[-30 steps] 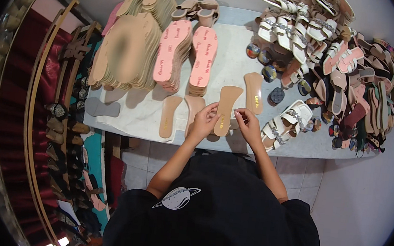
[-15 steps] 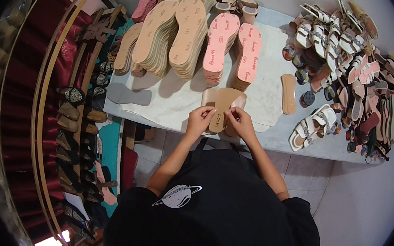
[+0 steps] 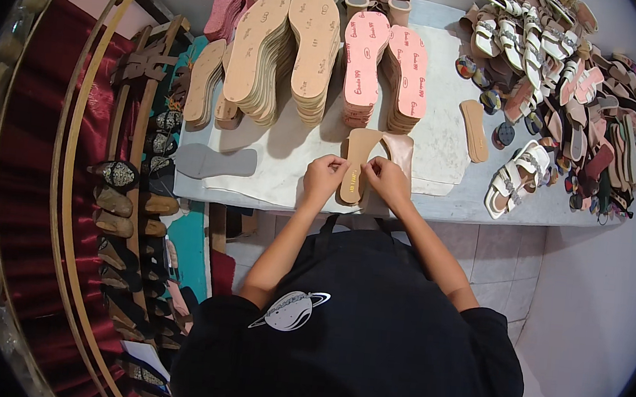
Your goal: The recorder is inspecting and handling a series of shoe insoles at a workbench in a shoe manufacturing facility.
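Observation:
A tan insole (image 3: 363, 145) with stamped lettering at its heel stands out in front of me at the table's near edge. My left hand (image 3: 324, 178) pinches its left edge with thumb and fingers. On the opposite edge my right hand (image 3: 385, 182) grips it the same way, fingertips close to the lettering. Just right of the insole, partly behind my right hand, lies a shiny pinkish shoe part (image 3: 400, 153). Whether it is joined to a sole underneath, I cannot tell.
Tall stacks of beige insole boards (image 3: 260, 47) and pink-topped ones (image 3: 365, 54) rise behind my hands. A grey sole shape (image 3: 216, 161) lies left. To the right are tan insoles (image 3: 474, 131), a white sandal pair (image 3: 517, 178) and a sandal heap (image 3: 588, 94). A shoe rack (image 3: 136, 181) stands left.
The insole has shifted left against the pinkish part, which now shows only on its right. Both hands keep hold of the insole. The whole view has shifted slightly.

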Demonstrator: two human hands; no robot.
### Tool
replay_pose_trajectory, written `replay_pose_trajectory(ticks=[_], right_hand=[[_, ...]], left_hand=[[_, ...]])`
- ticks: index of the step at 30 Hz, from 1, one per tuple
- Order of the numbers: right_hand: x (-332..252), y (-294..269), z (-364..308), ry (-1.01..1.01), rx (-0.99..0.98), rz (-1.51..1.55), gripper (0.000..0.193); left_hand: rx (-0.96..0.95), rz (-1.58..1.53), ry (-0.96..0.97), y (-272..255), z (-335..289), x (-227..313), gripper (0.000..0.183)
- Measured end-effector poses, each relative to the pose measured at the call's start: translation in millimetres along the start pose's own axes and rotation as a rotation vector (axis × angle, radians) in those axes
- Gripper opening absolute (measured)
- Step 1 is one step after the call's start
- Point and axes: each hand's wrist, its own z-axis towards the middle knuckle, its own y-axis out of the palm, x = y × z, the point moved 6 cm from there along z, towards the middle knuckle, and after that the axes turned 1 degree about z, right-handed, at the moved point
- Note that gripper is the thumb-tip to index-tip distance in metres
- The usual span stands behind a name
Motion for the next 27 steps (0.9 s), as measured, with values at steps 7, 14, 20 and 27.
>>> replay_pose_trajectory(ticks=[7,14,20,27], right_hand=[[-8.9,2.8,1.6,-0.053,0.047,-0.078,0.029],[-5.0,5.0,2.4,-0.039,0.023,-0.113,0.028],[0.5,8.4,4.0,-0.052,0.026,-0.113,0.029],[0.4,8.2,5.5,-0.054,0.007,-0.134,0.028]], left_hand=[[0.030,0.057,-0.015,-3.0,-0.6,-5.8,0.022],[0.025,0.073,-0.024,-0.8,-1.7,-7.1,0.022],[0.033,0.082,-0.013,0.5,-1.6,-6.7,0.023],[0.017,0.102,-0.060,3.2,-2.4,-7.1,0.022]])
